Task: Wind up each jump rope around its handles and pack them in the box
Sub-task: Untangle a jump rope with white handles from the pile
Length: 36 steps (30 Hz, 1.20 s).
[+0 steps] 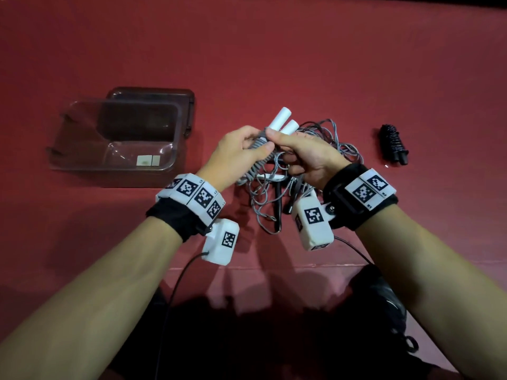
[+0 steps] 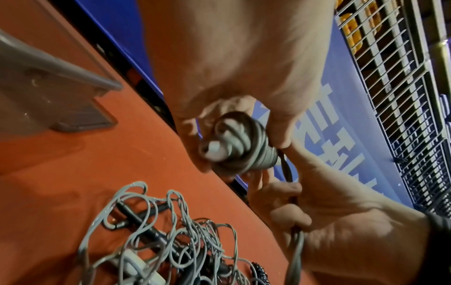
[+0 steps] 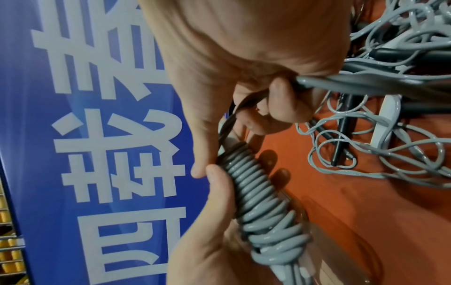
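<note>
My left hand (image 1: 247, 149) grips a pair of white handles (image 1: 279, 120) held together, with grey rope coiled (image 3: 258, 192) tightly round their lower part. Close beside it, my right hand (image 1: 299, 154) pinches the free strand of that grey rope (image 3: 324, 81) near the top of the coil. Under both hands lies a tangle of loose grey rope (image 1: 263, 204) with black handles (image 1: 278, 207) and one white handle (image 1: 270, 177) in it. The clear plastic box (image 1: 175, 149) stands open at the left, holding no rope. A wound-up black rope (image 1: 393, 145) lies at the right.
The box's dark lid (image 1: 153, 93) lies behind the box. Everything rests on a red table, whose front edge (image 1: 247, 268) runs just below my wrists. A blue banner (image 3: 109, 135) with white characters and wire shelving (image 2: 402, 96) stand beyond the table.
</note>
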Each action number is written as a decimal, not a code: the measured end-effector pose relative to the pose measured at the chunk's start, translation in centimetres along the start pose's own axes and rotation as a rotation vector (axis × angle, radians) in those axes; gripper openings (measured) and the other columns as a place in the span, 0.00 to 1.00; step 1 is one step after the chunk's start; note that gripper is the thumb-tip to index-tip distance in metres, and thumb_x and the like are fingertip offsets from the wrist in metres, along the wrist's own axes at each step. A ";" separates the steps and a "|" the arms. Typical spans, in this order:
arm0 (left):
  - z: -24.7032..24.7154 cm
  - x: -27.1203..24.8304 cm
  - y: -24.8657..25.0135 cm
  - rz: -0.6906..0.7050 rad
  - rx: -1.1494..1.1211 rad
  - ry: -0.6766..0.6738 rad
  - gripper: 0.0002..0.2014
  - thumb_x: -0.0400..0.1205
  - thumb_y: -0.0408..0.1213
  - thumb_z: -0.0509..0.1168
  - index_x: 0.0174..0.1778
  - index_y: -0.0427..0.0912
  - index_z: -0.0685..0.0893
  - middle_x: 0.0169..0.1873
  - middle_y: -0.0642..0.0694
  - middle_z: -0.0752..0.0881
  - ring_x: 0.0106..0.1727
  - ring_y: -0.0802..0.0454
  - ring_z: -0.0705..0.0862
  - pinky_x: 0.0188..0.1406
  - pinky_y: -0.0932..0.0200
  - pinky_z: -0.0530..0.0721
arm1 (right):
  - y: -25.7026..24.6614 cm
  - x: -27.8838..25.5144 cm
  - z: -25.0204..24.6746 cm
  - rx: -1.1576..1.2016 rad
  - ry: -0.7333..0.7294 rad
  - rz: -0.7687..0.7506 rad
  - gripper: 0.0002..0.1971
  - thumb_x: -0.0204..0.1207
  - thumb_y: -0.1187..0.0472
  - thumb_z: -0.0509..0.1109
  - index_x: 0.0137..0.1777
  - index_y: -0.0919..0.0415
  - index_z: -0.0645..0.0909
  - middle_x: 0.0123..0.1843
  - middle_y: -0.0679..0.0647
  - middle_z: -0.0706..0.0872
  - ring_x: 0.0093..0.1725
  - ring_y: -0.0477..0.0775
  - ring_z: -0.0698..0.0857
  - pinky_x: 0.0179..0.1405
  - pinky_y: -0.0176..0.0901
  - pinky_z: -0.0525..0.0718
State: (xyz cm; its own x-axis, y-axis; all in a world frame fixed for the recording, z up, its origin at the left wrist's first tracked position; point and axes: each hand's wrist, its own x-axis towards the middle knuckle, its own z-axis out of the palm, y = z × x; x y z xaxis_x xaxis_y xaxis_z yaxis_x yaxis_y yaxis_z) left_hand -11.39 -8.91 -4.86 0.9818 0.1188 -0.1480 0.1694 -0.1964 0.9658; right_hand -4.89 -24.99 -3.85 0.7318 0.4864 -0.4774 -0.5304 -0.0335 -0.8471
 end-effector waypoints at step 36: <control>0.2 -0.7 0.1 -0.208 -0.172 0.349 0.30 0.76 0.68 0.73 0.39 0.39 0.90 0.26 0.43 0.87 0.21 0.47 0.84 0.21 0.58 0.78 | 0.9 -0.7 0.4 -0.529 -0.088 -0.389 0.21 0.88 0.52 0.65 0.32 0.55 0.82 0.25 0.52 0.68 0.26 0.51 0.63 0.27 0.42 0.62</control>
State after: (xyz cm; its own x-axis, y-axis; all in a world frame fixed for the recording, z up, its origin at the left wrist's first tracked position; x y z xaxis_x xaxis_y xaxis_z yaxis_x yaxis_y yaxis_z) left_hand -12.07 -9.19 -4.66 0.8353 0.4664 -0.2910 0.3147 0.0283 0.9488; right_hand -6.05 -25.04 -4.22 0.7782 0.6180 -0.1114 0.0637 -0.2542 -0.9651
